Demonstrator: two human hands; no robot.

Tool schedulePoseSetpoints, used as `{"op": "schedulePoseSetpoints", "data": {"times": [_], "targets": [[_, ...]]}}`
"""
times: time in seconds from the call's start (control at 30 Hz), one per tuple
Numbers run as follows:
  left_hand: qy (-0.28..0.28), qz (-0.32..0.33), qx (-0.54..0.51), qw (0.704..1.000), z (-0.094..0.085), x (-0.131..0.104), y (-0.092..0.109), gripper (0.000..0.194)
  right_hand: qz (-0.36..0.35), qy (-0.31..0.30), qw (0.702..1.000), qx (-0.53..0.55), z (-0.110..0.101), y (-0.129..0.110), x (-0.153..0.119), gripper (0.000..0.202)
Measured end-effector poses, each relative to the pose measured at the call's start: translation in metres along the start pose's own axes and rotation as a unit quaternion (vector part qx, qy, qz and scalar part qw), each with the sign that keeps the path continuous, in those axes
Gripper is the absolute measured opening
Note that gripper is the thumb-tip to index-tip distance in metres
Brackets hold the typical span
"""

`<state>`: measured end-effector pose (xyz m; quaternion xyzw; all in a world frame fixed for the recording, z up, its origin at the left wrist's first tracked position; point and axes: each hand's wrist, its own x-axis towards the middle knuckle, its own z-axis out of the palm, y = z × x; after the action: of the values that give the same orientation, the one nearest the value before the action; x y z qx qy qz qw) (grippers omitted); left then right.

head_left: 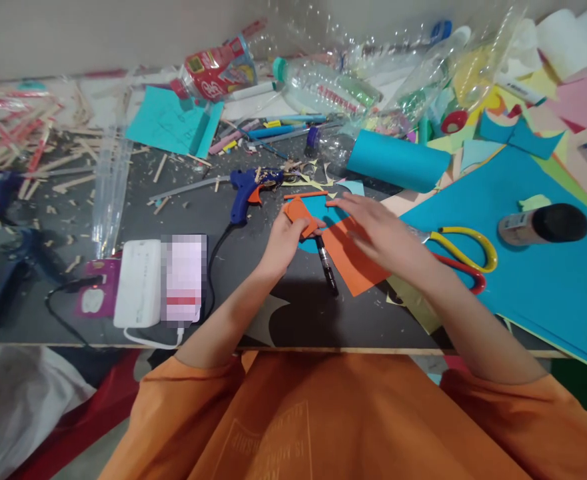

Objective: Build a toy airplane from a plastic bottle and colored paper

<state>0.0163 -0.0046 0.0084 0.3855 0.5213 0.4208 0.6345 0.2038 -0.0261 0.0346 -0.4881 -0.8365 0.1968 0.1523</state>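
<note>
My left hand (287, 237) pinches a small orange paper piece (300, 215) between thumb and fingers. Just below it, a black marker (326, 265) lies on the dark table. My right hand (373, 227) hovers over a larger orange sheet (356, 260) with its fingers stretched out. Its fingertips are close to the end of a thin orange strip (306, 195); whether they touch any paper I cannot tell. Blue paper (332, 213) shows partly beneath the hands. Beside my right wrist lie scissors (466, 243) with yellow and red handles, their blades mostly hidden.
A blue glue gun (246, 193) lies left of my hands. Behind them rests a bottle wrapped in blue paper (398, 160). A phone (186, 280) and white power bank (137, 283) sit front left. A black-capped bottle (543, 225) lies on a large blue sheet (538, 287).
</note>
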Motion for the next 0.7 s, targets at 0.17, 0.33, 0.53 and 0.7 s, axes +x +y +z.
{"op": "schedulePoseSetpoints", "data": {"times": [0.17,0.33,0.53,0.7], "targets": [[-0.034,0.003,0.009,0.999,-0.002,0.003,-0.001,0.017,0.138,-0.069,0.977,-0.145,-0.042,0.014,-0.062,0.043],[-0.062,0.02,0.018,0.998,-0.006,0.004,-0.007,0.008,0.17,-0.086,0.953,-0.235,-0.036,0.049,-0.11,0.059],[-0.072,0.023,0.039,0.996,-0.006,-0.004,-0.008,0.019,0.163,-0.101,0.949,-0.248,-0.034,0.05,-0.101,0.058],[-0.08,0.036,0.059,0.994,-0.006,-0.006,-0.007,0.031,0.24,-0.085,0.955,-0.15,-0.043,0.042,-0.092,0.034]]}}
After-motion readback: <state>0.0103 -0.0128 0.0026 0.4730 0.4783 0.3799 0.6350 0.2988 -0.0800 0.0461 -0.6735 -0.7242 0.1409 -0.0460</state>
